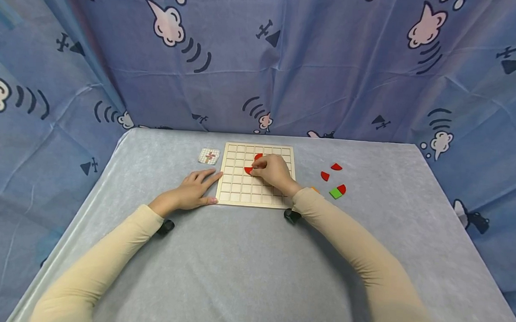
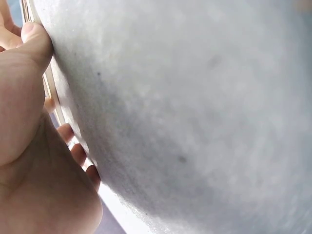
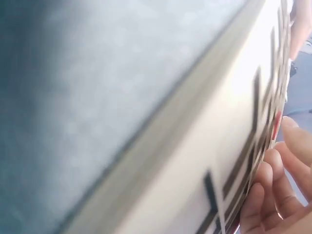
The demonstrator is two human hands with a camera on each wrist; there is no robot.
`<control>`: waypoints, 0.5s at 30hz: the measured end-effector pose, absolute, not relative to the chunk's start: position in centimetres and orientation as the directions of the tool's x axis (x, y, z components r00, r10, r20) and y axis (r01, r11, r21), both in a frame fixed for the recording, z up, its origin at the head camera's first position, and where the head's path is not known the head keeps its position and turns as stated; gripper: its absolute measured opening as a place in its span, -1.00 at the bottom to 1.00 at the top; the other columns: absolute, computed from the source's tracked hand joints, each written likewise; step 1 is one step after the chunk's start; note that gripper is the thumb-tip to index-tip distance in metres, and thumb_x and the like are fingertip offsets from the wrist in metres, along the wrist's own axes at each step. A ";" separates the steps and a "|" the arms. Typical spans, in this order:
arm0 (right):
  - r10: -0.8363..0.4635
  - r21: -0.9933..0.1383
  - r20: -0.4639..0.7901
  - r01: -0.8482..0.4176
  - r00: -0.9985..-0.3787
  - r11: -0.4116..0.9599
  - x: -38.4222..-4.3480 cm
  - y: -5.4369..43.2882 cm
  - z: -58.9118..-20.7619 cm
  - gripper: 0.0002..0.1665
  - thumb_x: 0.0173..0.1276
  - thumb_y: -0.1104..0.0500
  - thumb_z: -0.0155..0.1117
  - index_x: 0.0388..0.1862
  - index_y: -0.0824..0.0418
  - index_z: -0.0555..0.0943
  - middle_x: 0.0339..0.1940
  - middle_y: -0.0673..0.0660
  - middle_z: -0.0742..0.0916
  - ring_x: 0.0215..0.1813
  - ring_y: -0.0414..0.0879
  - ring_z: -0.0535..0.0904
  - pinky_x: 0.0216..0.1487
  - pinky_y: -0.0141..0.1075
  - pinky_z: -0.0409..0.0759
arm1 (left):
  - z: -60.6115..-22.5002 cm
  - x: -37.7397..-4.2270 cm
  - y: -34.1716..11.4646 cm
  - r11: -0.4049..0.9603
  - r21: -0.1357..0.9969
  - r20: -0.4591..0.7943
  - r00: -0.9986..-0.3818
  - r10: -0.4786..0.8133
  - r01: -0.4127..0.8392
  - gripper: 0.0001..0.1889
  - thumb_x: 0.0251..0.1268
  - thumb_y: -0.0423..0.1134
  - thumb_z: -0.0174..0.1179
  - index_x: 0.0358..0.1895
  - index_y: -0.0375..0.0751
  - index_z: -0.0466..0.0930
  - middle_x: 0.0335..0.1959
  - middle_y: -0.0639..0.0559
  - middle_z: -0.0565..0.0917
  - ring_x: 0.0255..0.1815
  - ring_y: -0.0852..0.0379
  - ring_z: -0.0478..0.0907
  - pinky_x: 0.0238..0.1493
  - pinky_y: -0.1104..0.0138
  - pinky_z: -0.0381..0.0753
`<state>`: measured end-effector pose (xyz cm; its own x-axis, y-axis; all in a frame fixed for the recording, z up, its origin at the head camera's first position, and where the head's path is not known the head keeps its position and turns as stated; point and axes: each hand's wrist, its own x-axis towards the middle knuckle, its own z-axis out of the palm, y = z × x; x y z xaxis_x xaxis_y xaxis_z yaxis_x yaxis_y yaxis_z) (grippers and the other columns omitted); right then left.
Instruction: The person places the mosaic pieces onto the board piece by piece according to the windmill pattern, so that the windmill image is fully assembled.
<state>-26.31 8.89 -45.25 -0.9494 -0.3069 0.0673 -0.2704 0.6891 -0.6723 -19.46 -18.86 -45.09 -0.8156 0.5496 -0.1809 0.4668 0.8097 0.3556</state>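
A pale wooden grid board (image 1: 236,185) lies on the table. My left hand (image 1: 191,189), its fingers spread, rests at the board's left side; the index finger and thumb (image 2: 36,41) touch its edge. Over the upper middle of the board, my right hand (image 1: 275,173) pinches at a red quarter-circle piece (image 1: 247,170) with thumb and index finger. In the right wrist view a red sliver (image 3: 276,125) shows at these fingertips, the other fingers curled. Another red piece (image 1: 258,156) lies on the board just beyond, partly covered by the hand.
A small card with a gridded red pattern (image 1: 209,156) lies left of the board. To the right are loose red pieces (image 1: 336,167), a green square (image 1: 335,193) touching a red piece (image 1: 342,188), and an orange piece (image 1: 315,189) partly hidden by the right sleeve. A patterned blue curtain (image 1: 226,84) hangs behind.
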 end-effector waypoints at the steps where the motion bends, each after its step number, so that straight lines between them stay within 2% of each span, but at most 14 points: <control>1: -0.304 -0.687 0.070 -0.267 -0.950 0.676 -26.3 9.0 -45.3 -0.73 0.22 0.10 0.50 -0.11 0.14 0.79 -0.29 0.10 0.78 -0.27 -0.09 0.57 -0.19 -0.29 0.48 | -45.1 -19.5 -18.9 0.810 0.355 -0.181 -0.816 0.549 0.467 -0.16 0.44 0.10 0.11 0.62 -0.06 -0.09 0.61 -0.27 -0.04 0.54 -0.40 0.00 0.46 -0.28 0.06; 7: -0.280 -0.764 0.081 -0.240 -0.956 0.598 -25.8 10.4 -44.6 -0.74 0.27 0.11 0.45 -0.09 0.18 0.78 -0.27 0.13 0.78 -0.31 -0.06 0.52 -0.22 -0.27 0.44 | -45.3 -19.5 -19.0 0.814 0.340 -0.179 -0.817 0.548 0.471 -0.17 0.45 0.11 0.08 0.62 -0.05 -0.09 0.61 -0.27 -0.04 0.54 -0.40 0.00 0.46 -0.28 0.07; 12: -0.268 -0.769 0.077 -0.229 -0.960 0.597 -25.5 12.6 -43.6 -0.69 0.29 0.13 0.44 -0.01 0.19 0.75 -0.19 0.16 0.77 -0.33 -0.02 0.53 -0.32 -0.28 0.45 | -45.2 -19.4 -19.0 0.814 0.342 -0.183 -0.816 0.548 0.470 -0.16 0.44 0.11 0.09 0.62 -0.04 -0.11 0.61 -0.26 -0.05 0.54 -0.40 0.00 0.46 -0.28 0.07; 15: -0.258 -0.758 0.062 -0.213 -0.964 0.616 -25.5 14.3 -43.1 -0.65 0.29 0.10 0.44 0.04 0.18 0.74 -0.23 0.18 0.75 -0.31 0.01 0.56 -0.31 -0.27 0.47 | -45.2 -19.4 -19.0 0.816 0.344 -0.188 -0.817 0.545 0.465 -0.16 0.44 0.12 0.09 0.62 -0.03 -0.12 0.62 -0.25 -0.06 0.54 -0.39 -0.01 0.47 -0.28 0.06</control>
<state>-25.52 14.33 -43.14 -0.9643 -0.2575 0.0620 -0.2133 0.6160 -0.7583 -19.37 -18.98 -45.22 -0.8173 0.5448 -0.1878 0.4647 0.8158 0.3442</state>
